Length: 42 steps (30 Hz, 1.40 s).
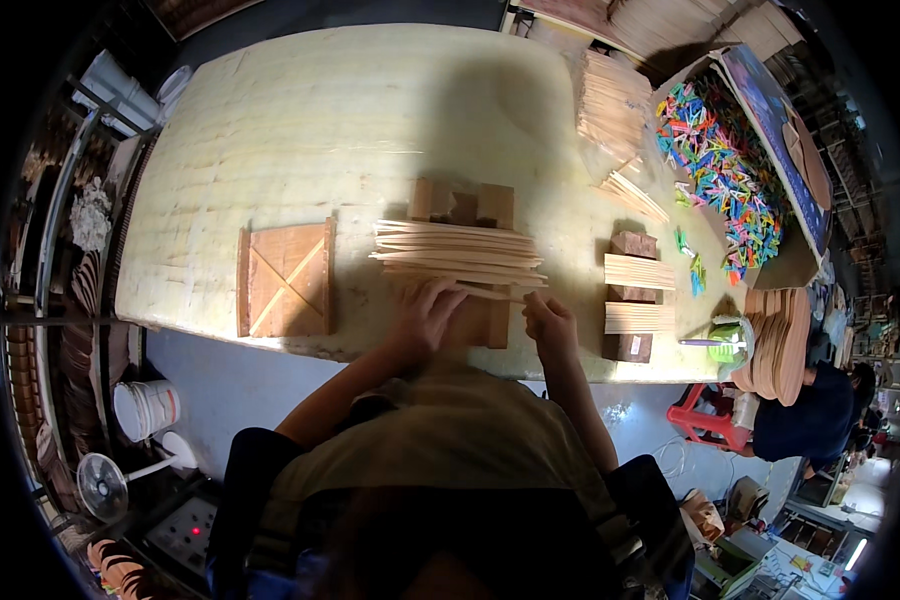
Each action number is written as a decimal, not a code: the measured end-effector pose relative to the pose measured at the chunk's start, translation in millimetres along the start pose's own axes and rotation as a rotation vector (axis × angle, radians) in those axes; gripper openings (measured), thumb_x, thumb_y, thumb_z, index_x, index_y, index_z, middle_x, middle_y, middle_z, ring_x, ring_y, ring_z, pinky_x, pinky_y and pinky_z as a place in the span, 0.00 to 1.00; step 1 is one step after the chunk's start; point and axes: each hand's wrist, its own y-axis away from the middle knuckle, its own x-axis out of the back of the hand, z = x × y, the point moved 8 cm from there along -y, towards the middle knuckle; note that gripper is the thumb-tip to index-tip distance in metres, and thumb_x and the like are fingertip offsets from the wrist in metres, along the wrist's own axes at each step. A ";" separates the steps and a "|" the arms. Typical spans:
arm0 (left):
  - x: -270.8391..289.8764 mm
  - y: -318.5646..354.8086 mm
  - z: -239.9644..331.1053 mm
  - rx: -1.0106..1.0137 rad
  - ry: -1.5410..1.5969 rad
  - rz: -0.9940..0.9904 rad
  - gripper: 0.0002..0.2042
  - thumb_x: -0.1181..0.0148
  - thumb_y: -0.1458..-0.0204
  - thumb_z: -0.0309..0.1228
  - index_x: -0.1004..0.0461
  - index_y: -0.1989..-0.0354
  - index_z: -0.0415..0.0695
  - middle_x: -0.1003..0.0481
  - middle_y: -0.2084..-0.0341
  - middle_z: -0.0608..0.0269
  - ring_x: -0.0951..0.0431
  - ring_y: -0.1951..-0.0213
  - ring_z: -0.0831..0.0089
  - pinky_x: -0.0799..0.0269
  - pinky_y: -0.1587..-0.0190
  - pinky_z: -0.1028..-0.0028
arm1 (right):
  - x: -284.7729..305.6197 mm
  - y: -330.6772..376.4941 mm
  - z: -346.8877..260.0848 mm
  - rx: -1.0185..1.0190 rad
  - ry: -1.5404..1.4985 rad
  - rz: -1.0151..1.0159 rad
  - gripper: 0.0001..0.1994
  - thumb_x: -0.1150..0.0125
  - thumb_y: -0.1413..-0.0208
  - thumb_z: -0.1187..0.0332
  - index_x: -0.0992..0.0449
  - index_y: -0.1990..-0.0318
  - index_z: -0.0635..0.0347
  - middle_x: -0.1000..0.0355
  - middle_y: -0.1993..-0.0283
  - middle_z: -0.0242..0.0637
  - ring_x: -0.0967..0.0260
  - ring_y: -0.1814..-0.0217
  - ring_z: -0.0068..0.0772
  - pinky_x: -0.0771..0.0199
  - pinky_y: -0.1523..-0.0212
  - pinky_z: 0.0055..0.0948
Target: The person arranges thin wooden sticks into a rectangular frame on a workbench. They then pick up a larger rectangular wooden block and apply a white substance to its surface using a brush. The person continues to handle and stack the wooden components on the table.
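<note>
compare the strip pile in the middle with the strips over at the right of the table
The middle pile is one broad stack, while the right strips lie in two separate groups.
The middle pile looks longer from end to end; the right strips look shorter.
The middle pile has ragged, uneven ends, while the right strips line up more evenly.
Both are thin, pale strips laid roughly crosswise.

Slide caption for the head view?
Right hand gripping a strip, left hand at its other end, beside a strip row; clips upper right.
</note>
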 end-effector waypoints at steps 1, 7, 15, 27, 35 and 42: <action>-3.7 0.1 -3.2 -0.007 -0.018 -0.033 0.15 0.45 0.52 0.21 0.25 0.54 0.41 0.31 0.57 0.55 0.31 0.53 0.59 0.33 0.53 0.62 | 5.1 -1.4 3.9 -0.023 0.085 -0.021 0.12 0.38 0.43 0.62 0.23 0.65 0.64 0.29 0.75 0.32 0.40 0.81 0.17 0.42 0.81 0.18; -22.2 9.2 -23.7 -0.016 0.036 -0.115 0.11 0.46 0.52 0.25 0.23 0.60 0.40 0.30 0.65 0.58 0.31 0.59 0.60 0.34 0.56 0.62 | -1.7 -3.6 -7.9 -0.081 0.152 0.020 0.11 0.40 0.41 0.62 0.24 0.63 0.62 0.29 0.72 0.31 0.39 0.77 0.16 0.40 0.76 0.18; -14.1 13.5 -25.7 0.018 0.106 -0.025 0.03 0.42 0.54 0.25 0.25 0.72 0.40 0.29 0.62 0.56 0.31 0.58 0.58 0.34 0.55 0.61 | 8.7 -13.9 2.7 0.017 0.018 0.049 0.13 0.42 0.41 0.60 0.23 0.60 0.62 0.24 0.66 0.35 0.31 0.70 0.20 0.33 0.70 0.19; 1.3 6.9 -17.3 0.031 -0.086 0.125 0.05 0.36 0.59 0.25 0.26 0.74 0.44 0.28 0.58 0.62 0.32 0.53 0.57 0.36 0.50 0.61 | 21.0 -8.6 6.2 -0.092 0.117 -0.015 0.12 0.45 0.40 0.65 0.24 0.57 0.66 0.23 0.66 0.39 0.27 0.69 0.26 0.27 0.69 0.22; -7.7 9.9 -24.3 0.022 0.040 0.016 0.09 0.41 0.58 0.23 0.21 0.67 0.45 0.29 0.68 0.63 0.29 0.63 0.64 0.32 0.59 0.66 | -3.7 -11.5 5.9 -0.140 -0.060 0.078 0.13 0.40 0.43 0.60 0.24 0.59 0.61 0.24 0.62 0.32 0.30 0.69 0.23 0.31 0.68 0.23; 3.1 5.7 -14.4 0.018 -0.059 0.058 0.10 0.41 0.57 0.25 0.20 0.65 0.47 0.28 0.64 0.64 0.30 0.59 0.64 0.35 0.55 0.66 | 13.9 -11.1 -1.2 -0.042 -0.009 0.166 0.08 0.37 0.44 0.63 0.23 0.67 0.58 0.26 0.71 0.31 0.33 0.73 0.20 0.35 0.71 0.19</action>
